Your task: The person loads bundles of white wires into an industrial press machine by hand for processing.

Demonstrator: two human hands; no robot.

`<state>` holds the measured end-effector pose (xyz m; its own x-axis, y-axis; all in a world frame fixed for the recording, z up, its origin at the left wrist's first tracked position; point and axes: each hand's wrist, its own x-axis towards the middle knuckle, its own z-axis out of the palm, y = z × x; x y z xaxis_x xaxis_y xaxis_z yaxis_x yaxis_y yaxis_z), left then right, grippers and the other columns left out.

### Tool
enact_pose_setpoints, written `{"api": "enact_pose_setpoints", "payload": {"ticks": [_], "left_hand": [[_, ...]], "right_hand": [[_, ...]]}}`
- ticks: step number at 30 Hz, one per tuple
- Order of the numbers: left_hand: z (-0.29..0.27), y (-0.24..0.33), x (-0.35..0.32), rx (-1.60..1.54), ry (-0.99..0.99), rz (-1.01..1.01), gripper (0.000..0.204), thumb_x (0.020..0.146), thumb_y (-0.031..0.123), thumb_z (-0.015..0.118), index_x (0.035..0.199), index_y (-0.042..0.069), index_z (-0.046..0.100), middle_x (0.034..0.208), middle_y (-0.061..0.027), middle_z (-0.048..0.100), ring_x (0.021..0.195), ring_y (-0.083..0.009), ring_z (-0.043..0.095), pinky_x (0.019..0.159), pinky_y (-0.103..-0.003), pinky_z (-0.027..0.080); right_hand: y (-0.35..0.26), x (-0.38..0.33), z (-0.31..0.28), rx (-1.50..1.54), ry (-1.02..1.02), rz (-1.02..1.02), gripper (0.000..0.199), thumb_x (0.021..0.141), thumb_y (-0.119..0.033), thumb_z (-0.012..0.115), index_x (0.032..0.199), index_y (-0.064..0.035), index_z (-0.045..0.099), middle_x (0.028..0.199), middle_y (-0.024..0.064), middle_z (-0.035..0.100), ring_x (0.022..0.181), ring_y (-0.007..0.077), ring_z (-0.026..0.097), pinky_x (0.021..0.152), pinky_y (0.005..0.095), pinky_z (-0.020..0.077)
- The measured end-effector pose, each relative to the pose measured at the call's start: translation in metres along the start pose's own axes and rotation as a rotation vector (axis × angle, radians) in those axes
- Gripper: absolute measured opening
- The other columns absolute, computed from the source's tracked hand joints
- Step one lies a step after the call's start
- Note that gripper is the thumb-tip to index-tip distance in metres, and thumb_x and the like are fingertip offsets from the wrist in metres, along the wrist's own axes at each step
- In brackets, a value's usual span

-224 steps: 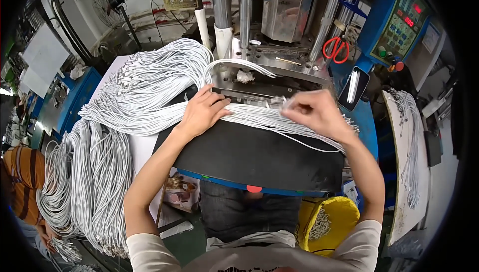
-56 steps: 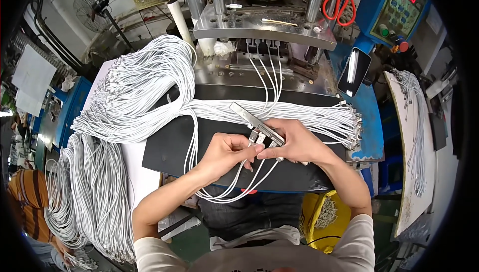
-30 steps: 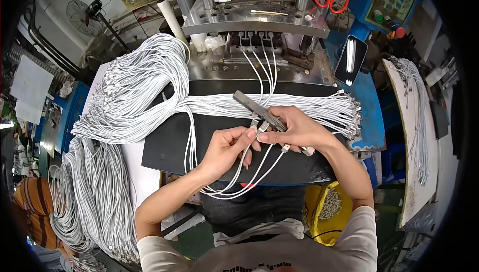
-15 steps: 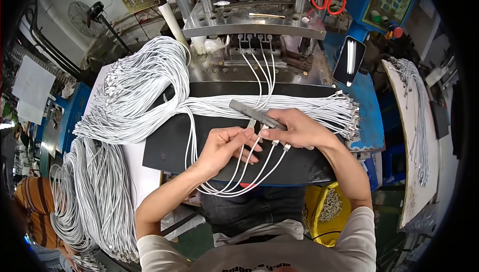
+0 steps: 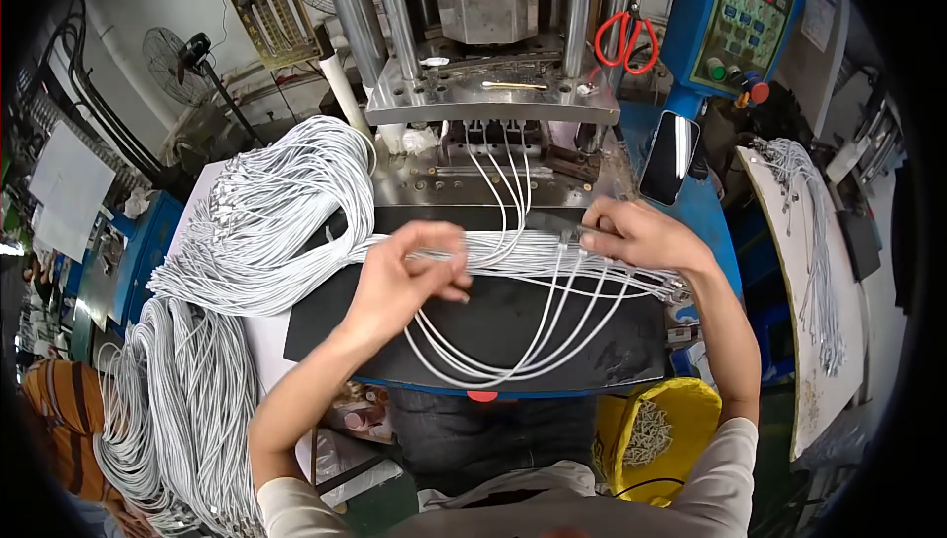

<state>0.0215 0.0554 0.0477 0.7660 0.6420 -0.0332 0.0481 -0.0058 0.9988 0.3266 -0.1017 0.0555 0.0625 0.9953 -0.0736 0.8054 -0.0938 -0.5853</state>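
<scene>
My right hand pinches a dark grey metal bar by its right end, above the bundle of white cables. Several white cables hang from the bar in a loop toward me, their plug ends at its edge; the fingers partly hide these ends. Left of them, my left hand is raised over the cable bundle. Its fingers are curled but apart, blurred by motion, with nothing visible in them. Beyond both hands, several white cables run into the mold of the press.
Large coils of white cable lie at left, with more hanging below. The steel press plate holds a cotton swab. At right are red-handled scissors, a control box, a phone and a yellow bin of small white pieces.
My right hand has carried the metal bar and its cables away from me and to the right. My left hand has let go of the cable ends and moved left.
</scene>
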Motion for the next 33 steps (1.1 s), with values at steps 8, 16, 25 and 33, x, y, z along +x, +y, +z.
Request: {"api": "enact_pose_setpoints", "payload": {"ticks": [8,16,25,33], "left_hand": [[0.025,-0.047,0.139,-0.387,-0.241,-0.464,0.025,0.098,0.003,0.068,0.114,-0.015,0.062,0.09,-0.0146,0.068,0.068,-0.0171,0.069,0.052,-0.023,0.053],[0.015,-0.049,0.123,-0.35,-0.221,-0.341,0.022,0.102,0.015,0.068,0.106,-0.007,0.07,0.086,-0.0075,0.069,0.053,-0.0089,0.059,0.041,-0.022,0.041],[0.016,-0.051,0.124,-0.134,-0.128,-0.092,0.026,0.1,0.021,0.073,0.104,-0.005,0.072,0.085,-0.0064,0.073,0.052,-0.0061,0.056,0.043,-0.022,0.041],[-0.033,0.02,0.022,-0.089,-0.181,-0.196,0.024,0.098,0.018,0.074,0.094,-0.006,0.074,0.084,-0.0089,0.075,0.044,-0.0053,0.05,0.038,-0.022,0.035]], "right_hand": [[-0.004,0.053,0.013,-0.423,0.156,0.063,0.032,0.096,-0.027,0.066,0.112,0.0007,0.065,0.087,0.0203,0.072,0.09,0.0421,0.07,0.078,0.0486,0.0543],[0.12,0.198,0.014,-0.476,0.882,-0.049,0.029,0.098,-0.024,0.059,0.105,0.0015,0.068,0.1,0.0241,0.071,0.093,0.0433,0.068,0.082,0.0498,0.0537],[0.16,0.277,0.052,0.548,1.306,-0.243,0.026,0.1,-0.025,0.062,0.124,-0.0151,0.065,0.092,0.0102,0.069,0.088,0.0305,0.064,0.082,0.0406,0.0534],[0.031,0.179,0.058,0.869,0.672,0.563,0.039,0.098,-0.032,0.07,0.129,-0.0104,0.062,0.088,0.0088,0.07,0.078,0.0252,0.064,0.076,0.0424,0.0531]]}}
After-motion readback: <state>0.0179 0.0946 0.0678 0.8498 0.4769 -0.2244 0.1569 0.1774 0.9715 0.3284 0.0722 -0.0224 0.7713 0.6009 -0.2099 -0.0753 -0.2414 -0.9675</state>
